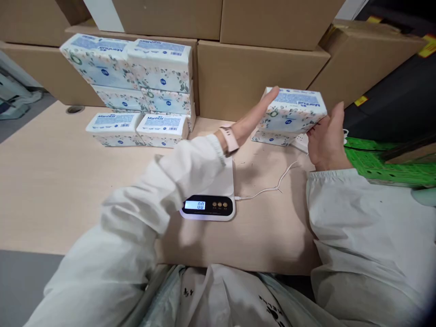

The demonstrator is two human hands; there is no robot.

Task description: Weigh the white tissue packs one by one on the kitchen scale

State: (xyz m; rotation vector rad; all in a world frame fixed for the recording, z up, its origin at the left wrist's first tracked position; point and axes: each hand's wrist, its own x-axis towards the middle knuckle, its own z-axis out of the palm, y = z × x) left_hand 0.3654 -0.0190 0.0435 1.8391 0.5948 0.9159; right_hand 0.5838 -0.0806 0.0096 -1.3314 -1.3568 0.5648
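Observation:
A floral tissue pack is held between my two hands at the right, above another pack on the table. My left hand presses its left side, with a pink band on the wrist. Against its right side rests my right hand, thumb raised. Below my left forearm lies a white scale, its display reading 0.0. More tissue packs are stacked at the back left, with two packs in front, one of them at the left.
Cardboard boxes line the back of the wooden table. A white cable runs right from the scale. Green crates stand at the right edge. A round hole is at the back left.

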